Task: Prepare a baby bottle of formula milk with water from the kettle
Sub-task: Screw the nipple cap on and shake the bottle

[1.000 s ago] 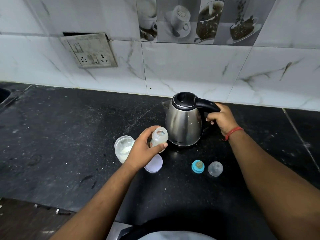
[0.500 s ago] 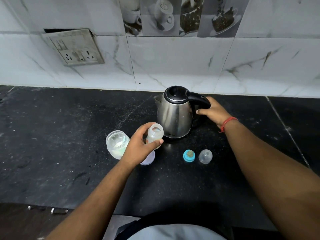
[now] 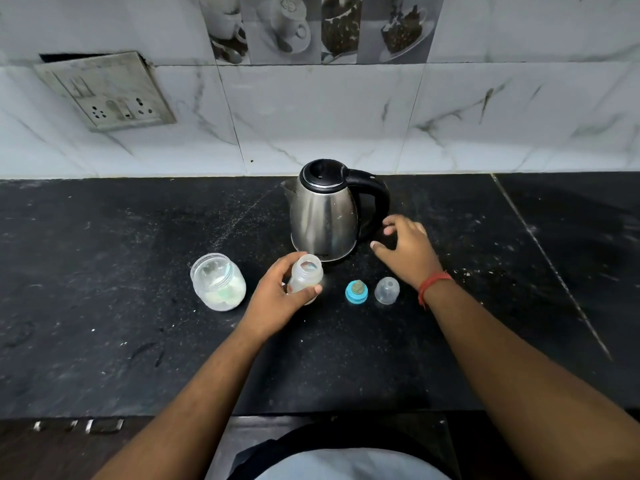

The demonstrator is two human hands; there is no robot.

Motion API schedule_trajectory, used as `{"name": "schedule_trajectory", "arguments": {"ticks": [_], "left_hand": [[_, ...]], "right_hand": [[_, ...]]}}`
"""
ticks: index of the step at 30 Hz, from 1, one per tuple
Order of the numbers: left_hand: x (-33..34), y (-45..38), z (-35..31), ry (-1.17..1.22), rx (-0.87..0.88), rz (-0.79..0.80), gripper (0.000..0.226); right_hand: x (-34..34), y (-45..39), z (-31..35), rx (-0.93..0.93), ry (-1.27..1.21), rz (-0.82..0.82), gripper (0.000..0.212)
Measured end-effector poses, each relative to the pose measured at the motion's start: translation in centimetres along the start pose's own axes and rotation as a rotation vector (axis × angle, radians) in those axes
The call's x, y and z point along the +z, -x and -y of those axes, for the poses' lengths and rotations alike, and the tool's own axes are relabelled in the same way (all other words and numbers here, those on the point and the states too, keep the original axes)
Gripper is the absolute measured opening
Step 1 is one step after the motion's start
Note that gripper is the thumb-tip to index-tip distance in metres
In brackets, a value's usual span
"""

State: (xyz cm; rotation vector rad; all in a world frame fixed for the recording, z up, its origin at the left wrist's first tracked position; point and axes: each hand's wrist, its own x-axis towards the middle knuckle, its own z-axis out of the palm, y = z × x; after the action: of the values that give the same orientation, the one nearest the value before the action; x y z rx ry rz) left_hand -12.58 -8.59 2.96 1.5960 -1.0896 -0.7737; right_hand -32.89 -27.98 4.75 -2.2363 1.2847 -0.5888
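Observation:
A steel kettle (image 3: 323,218) with a black lid and handle stands upright on the black counter (image 3: 104,271). My left hand (image 3: 277,296) grips an open, clear baby bottle (image 3: 306,277) just in front of the kettle. My right hand (image 3: 407,251) hovers beside the kettle's handle, fingers spread, holding nothing. To the right of the bottle lie its blue ring with teat (image 3: 356,292) and a clear dome cap (image 3: 387,289). An open clear jar (image 3: 218,286) holding white powder stands left of my left hand.
A marble-tiled wall rises behind the counter, with a socket plate (image 3: 107,93) at the upper left. The counter's front edge runs just above my body at the bottom. A seam (image 3: 550,265) crosses the counter on the right.
My right hand has let go of the kettle's handle and drawn back toward me. The kettle stays on the counter. My left hand keeps its hold on the bottle.

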Motion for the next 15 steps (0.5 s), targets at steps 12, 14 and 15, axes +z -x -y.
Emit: {"name": "schedule_trajectory", "arguments": {"ticks": [12,14,15], "left_hand": [[0.4,1.9,0.9,0.030,-0.017,0.028,0.054],[0.3,2.0,0.7,0.032,-0.015,0.025,0.055],[0.3,2.1,0.6,0.028,-0.011,0.020,0.055]], "right_hand": [[4.1,4.2,1.3,-0.219,0.682,0.322,0.065],[4.6,4.3,1.1,-0.200,0.708,0.335,0.062],[4.7,4.3,1.0,-0.192,0.714,0.341,0.061]]}}
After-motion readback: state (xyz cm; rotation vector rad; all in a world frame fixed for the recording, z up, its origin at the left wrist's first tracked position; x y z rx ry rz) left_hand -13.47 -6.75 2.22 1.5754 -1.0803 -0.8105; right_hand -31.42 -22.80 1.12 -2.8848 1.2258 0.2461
